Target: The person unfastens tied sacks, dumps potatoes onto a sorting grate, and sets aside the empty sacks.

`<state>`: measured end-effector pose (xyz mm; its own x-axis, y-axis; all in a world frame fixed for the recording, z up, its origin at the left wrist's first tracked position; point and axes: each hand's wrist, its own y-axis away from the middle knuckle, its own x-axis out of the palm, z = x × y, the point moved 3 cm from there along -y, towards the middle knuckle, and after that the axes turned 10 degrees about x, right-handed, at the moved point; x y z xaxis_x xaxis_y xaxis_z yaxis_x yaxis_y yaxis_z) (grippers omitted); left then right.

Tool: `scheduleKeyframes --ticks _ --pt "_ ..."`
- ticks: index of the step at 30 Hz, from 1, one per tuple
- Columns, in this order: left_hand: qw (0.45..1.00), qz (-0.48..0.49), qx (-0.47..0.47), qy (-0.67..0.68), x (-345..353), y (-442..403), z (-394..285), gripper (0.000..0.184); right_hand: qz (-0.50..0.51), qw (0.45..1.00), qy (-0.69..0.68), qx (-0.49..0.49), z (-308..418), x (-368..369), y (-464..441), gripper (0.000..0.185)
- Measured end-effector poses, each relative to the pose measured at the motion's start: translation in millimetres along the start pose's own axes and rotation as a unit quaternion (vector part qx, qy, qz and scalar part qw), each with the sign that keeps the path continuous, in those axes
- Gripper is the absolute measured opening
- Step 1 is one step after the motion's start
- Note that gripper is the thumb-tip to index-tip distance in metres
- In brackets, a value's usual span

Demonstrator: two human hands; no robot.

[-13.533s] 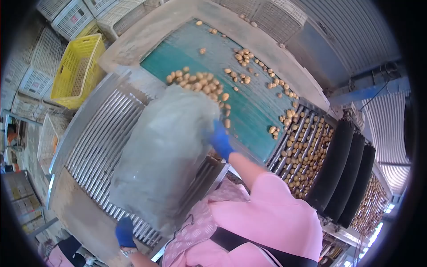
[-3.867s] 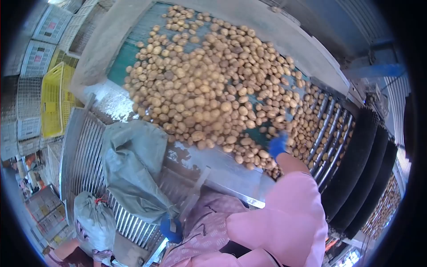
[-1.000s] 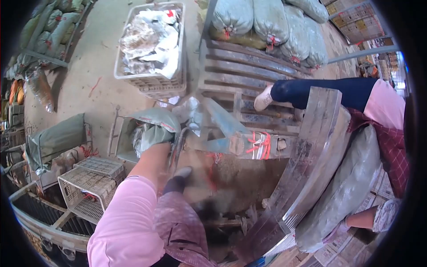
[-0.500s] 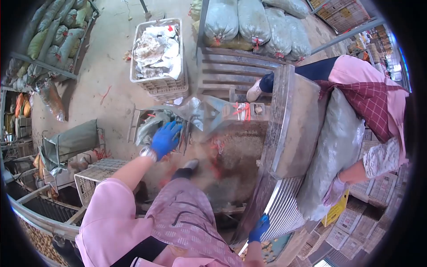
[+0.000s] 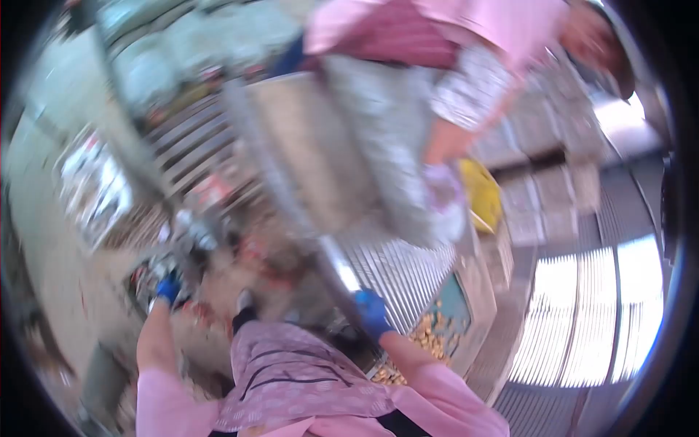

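The crumpled bags (image 5: 148, 272) lie at the fingertips of my left hand (image 5: 168, 289); blur prevents me from confirming a grip. My right hand (image 5: 372, 312) is positioned at the slatted metal rack's (image 5: 411, 280) edge, finger closure indeterminate.

yellow crate (image 5: 480, 195) nr stacked crates (image 5: 528, 207), scrap-filled crate (image 5: 137, 227) nr slatted rack (image 5: 195, 143)

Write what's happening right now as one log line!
left hand: at crumpled heap | right hand: at slatted chute's edge | co-worker's hand: on grey sack | potatoes: on green belt
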<state>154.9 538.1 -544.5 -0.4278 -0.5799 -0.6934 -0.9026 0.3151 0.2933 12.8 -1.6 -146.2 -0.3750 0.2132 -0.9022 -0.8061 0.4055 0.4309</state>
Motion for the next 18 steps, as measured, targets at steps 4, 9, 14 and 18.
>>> scheduleKeyframes --ticks 4,9,14,18 --pt "0.922 0.067 0.316 -0.212 -55 18 18 0.030 -0.089 0.964 -0.250 0.038 8 -7 11 0.041" --pt "0.972 -0.207 0.034 -0.109 -175 29 -205 0.037 -0.042 0.956 -0.291 -0.009 3 4 1 0.037" --pt "0.901 -0.214 0.368 0.081 -130 8 -512 0.040 -0.024 0.928 -0.370 -0.031 -5 26 -6 0.039" --pt "0.864 -0.073 0.492 -0.081 -33 -6 -613 0.034 0.052 0.858 -0.505 -0.070 -37 72 -46 0.042"
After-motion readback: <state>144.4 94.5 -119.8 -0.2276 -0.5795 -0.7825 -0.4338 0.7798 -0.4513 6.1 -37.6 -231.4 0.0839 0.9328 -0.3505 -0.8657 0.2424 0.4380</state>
